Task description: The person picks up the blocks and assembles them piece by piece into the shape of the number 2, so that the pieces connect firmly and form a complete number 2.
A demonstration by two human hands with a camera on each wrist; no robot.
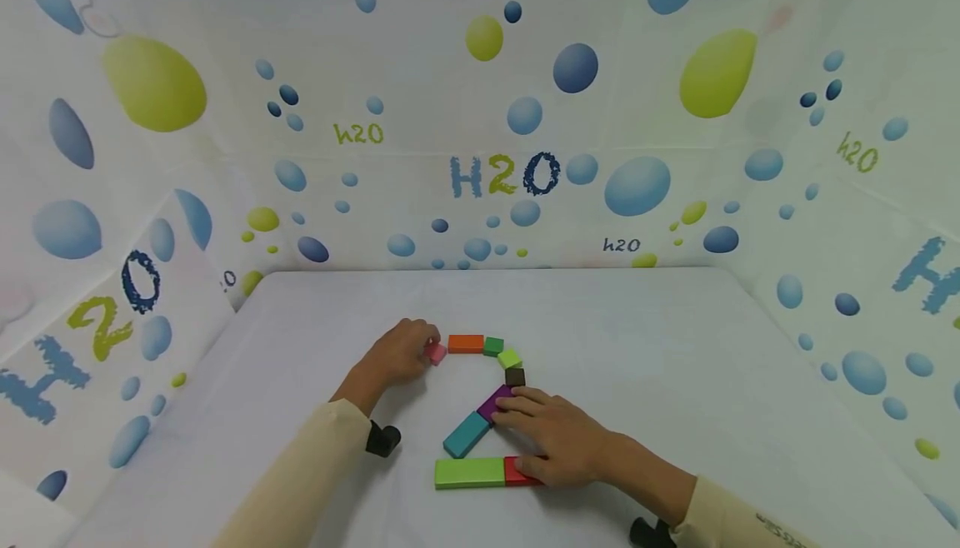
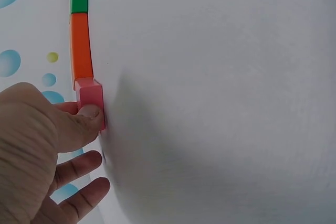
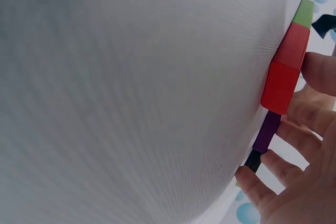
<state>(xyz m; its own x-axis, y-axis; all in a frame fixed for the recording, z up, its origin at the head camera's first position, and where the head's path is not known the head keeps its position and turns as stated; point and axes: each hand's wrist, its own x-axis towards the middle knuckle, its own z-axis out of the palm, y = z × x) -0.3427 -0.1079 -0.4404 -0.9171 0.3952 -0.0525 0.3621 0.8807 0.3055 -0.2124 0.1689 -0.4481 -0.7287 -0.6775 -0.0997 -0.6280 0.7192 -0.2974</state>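
At the far end of a block figure, my left hand pinches a small pink block between thumb and finger. The pink block sits at the left end of an orange block. My right hand spreads over the figure's right side with its fingers extended. Its fingertips are at a purple block and close to a dark block, and its thumb overlaps a red block in the head view. The right part of the red block is hidden under that hand.
From the orange block the line runs through a green block and a lime block. A teal block slants down to a long lime-green block. Everything lies on a white tabletop before a patterned cloth backdrop.
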